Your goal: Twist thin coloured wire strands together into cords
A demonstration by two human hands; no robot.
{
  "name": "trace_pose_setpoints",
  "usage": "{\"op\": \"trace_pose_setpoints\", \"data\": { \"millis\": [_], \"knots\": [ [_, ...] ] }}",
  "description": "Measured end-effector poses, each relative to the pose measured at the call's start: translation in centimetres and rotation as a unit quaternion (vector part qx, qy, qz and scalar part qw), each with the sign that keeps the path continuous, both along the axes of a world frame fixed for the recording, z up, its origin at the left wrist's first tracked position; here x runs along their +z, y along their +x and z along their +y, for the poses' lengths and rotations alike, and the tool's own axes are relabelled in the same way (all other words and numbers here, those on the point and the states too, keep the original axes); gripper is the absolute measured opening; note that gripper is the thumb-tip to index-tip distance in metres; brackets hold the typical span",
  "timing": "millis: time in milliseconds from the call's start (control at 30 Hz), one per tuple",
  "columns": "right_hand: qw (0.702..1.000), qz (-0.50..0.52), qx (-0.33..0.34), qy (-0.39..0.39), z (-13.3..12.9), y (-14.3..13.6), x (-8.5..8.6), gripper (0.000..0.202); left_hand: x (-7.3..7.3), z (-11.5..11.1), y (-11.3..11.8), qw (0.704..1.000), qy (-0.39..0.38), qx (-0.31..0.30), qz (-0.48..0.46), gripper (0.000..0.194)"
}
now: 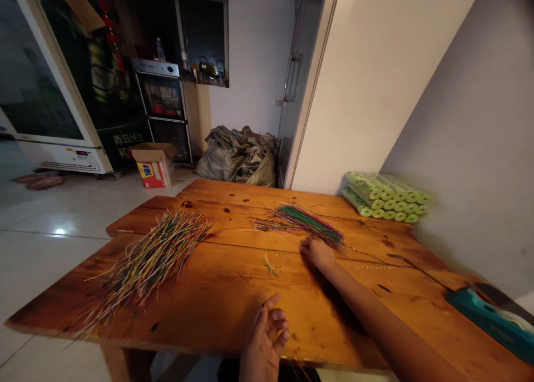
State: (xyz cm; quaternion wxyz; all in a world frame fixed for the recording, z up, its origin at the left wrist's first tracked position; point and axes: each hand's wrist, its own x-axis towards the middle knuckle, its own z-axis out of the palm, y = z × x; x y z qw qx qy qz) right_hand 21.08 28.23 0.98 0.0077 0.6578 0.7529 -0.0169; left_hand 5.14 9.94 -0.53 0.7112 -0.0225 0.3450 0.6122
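Green and purple thin, stiff strands lie in a long bundle (308, 222) on the shiny brown wooden table (225, 309). The right hand (317, 253) is just in front of this bundle, on the near side. Its fingers are bent and close together, low over the wood; I cannot tell if they pinch a strand. The left hand (267, 335) is at the near edge, well apart from the bundle. Its fingers curl a little, the gap to the thumb is open, and it seems to hold nothing. Between the hands and a big messy pile of yellow, red and dark strands (161, 254) on the left, a few short yellow and green bits (270, 265) lie loose.
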Motion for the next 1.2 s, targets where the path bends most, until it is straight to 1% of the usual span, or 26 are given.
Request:
{"op": "trace_pose_setpoints", "data": {
  "millis": [133, 233, 367, 500, 567, 667, 833, 933, 1033, 1100, 1200],
  "knots": [
    [0.999, -0.022, 0.001, -0.028, 0.6, 0.2, 0.0, 0.025, -0.6, 0.2, 0.0, 1.000, 0.007, 0.008, 0.003, 0.018],
    [0.997, -0.054, -0.003, -0.060, 1.5, 0.1, 0.5, 0.025, -0.9, 0.2, 0.1, 1.000, 0.000, 0.024, 0.008, 0.016],
    [0.990, -0.098, -0.019, -0.104, 3.0, -1.0, 1.3, 0.026, -1.6, 0.3, 0.2, 0.999, 0.026, 0.033, 0.011, 0.021],
    [0.984, -0.123, -0.012, -0.130, 3.8, -2.1, 1.9, 0.027, -2.4, 0.6, 0.1, 0.999, 0.031, 0.017, 0.015, 0.028],
    [0.982, -0.130, -0.006, -0.137, 3.9, -2.2, 2.1, 0.027, -2.4, 0.8, -0.1, 1.000, 0.020, 0.018, 0.015, 0.029],
    [0.982, -0.130, -0.003, -0.138, 3.5, -1.7, 2.3, 0.027, -2.0, 0.9, -0.4, 1.000, 0.015, 0.024, 0.011, 0.025],
    [0.986, -0.096, 0.008, -0.134, 1.9, 0.7, 2.4, 0.026, -1.1, 0.3, 0.3, 0.999, 0.022, 0.035, 0.002, 0.014],
    [0.990, -0.054, 0.026, -0.129, 0.1, 2.6, 2.7, 0.024, -0.9, -0.4, 1.5, 1.000, 0.010, 0.029, -0.001, 0.015],
    [0.991, 0.005, 0.047, -0.127, -2.4, 4.6, 3.1, 0.021, -1.0, -1.3, 2.9, 1.000, 0.013, -0.015, -0.013, 0.018],
    [0.988, 0.055, 0.058, -0.131, -4.2, 5.9, 3.4, 0.016, -1.3, -1.9, 3.9, 0.998, 0.024, -0.050, -0.038, 0.020],
    [0.976, 0.141, 0.054, -0.157, -7.1, 7.5, 3.4, 0.009, -1.7, -2.6, 5.1, 0.993, 0.028, -0.088, -0.074, 0.023]
  ]
}}
